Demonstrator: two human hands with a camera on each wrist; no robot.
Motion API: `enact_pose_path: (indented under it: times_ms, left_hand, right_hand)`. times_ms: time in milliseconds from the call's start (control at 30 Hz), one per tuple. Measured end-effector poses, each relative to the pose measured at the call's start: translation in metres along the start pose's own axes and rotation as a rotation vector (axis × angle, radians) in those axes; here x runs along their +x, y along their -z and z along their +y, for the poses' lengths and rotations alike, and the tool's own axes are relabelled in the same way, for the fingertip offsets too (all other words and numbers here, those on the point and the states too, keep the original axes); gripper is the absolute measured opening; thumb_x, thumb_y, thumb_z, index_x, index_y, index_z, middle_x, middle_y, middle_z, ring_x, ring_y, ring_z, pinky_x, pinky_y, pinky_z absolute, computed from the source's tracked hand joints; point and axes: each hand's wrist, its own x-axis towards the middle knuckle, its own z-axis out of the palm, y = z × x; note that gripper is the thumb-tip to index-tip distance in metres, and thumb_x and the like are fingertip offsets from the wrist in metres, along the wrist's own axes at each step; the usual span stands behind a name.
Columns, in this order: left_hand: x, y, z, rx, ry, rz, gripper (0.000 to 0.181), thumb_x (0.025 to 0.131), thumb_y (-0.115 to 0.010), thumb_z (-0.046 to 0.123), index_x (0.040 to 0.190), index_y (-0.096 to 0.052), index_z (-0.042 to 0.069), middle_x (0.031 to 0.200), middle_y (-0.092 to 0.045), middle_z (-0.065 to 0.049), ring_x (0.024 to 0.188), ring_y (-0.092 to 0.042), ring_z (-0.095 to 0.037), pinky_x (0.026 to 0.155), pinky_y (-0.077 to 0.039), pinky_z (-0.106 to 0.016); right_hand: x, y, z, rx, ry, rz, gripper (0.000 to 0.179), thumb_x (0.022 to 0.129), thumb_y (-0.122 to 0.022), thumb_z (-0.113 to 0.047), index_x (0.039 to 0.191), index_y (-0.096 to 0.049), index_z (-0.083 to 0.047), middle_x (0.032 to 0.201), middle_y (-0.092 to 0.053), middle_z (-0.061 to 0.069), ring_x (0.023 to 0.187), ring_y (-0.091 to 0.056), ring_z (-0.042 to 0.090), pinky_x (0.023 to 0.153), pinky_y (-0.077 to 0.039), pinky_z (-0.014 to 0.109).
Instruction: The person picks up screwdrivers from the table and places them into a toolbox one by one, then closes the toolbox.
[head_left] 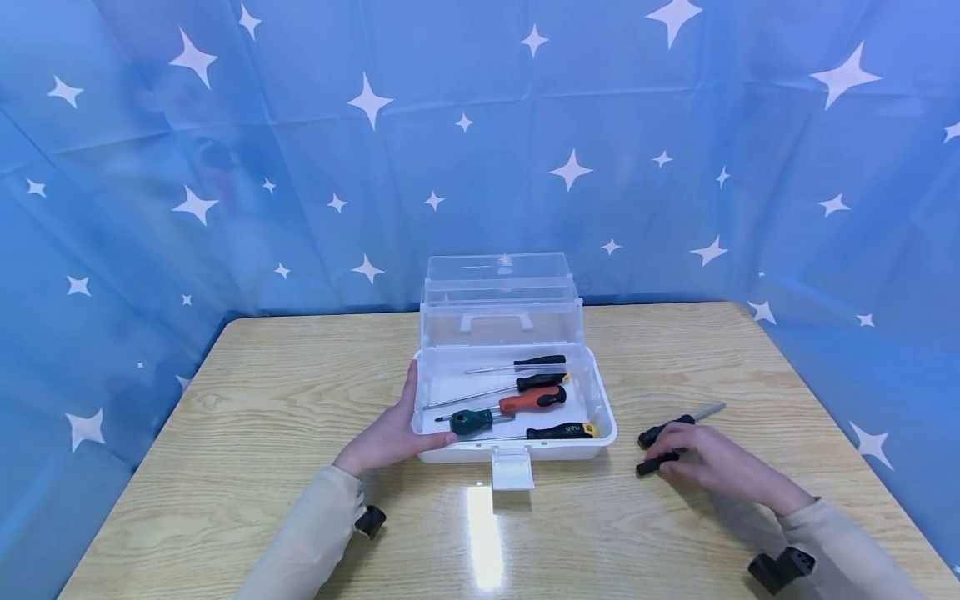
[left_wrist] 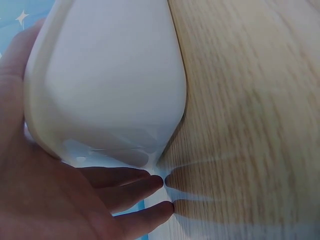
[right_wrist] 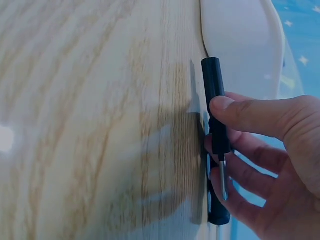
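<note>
My left hand (head_left: 386, 435) rests at the near left corner of a white toolbox (head_left: 555, 452), its thumb over the front rim and fingers stretched along the left side. In the left wrist view, straight fingers (left_wrist: 132, 192) lie beside the box wall. My right hand (head_left: 708, 462) pinches a small black screwdriver (right_wrist: 213, 90) between thumb and fingers, close over the table right of the box. Its short metal shaft points back toward the palm. Just beyond it lies a second black-handled screwdriver (head_left: 651, 435), partly hidden by the fingers.
The clear lid (head_left: 502, 325) stands raised at the back, and the white latch (head_left: 513, 471) hangs down in front. Inside are several screwdrivers, among them an orange-handled one (head_left: 532, 399), a stubby green-handled one (head_left: 468, 422) and a black-and-yellow one (head_left: 562, 431). A starry blue curtain (head_left: 465, 167) hangs behind the table.
</note>
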Motion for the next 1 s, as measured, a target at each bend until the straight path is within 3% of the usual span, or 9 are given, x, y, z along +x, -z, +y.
enact_pose_path:
  times_ms: [567, 1000]
  left_hand:
    - [0.0, 0.0, -0.001, 0.001, 0.005, -0.011, 0.122, 0.08, -0.076, 0.048, 0.152, 0.019, 0.023, 0.154, -0.017, -0.027, 0.136, -0.03, -0.043, 0.105, -0.03, -0.056]
    - [0.0, 0.0, -0.001, 0.0, 0.007, -0.011, 0.122, 0.08, -0.076, 0.048, 0.153, 0.019, 0.023, 0.154, -0.018, -0.027, 0.135, -0.031, -0.043, 0.104, -0.031, -0.057]
  right_hand:
    - [0.005, 0.005, -0.003, -0.003, 0.042, 0.087, 0.024, 0.084, -0.07, 0.003, 0.105, -0.072, -0.008, 0.1, -0.066, -0.001, 0.089, -0.061, 0.011, 0.07, -0.052, 0.027]
    - [0.008, 0.015, -0.006, -0.044, -0.02, 0.152, 0.025, 0.084, -0.071, 0.003, 0.103, -0.073, -0.012, 0.097, -0.066, -0.006, 0.085, -0.061, 0.008, 0.065, -0.051, 0.027]
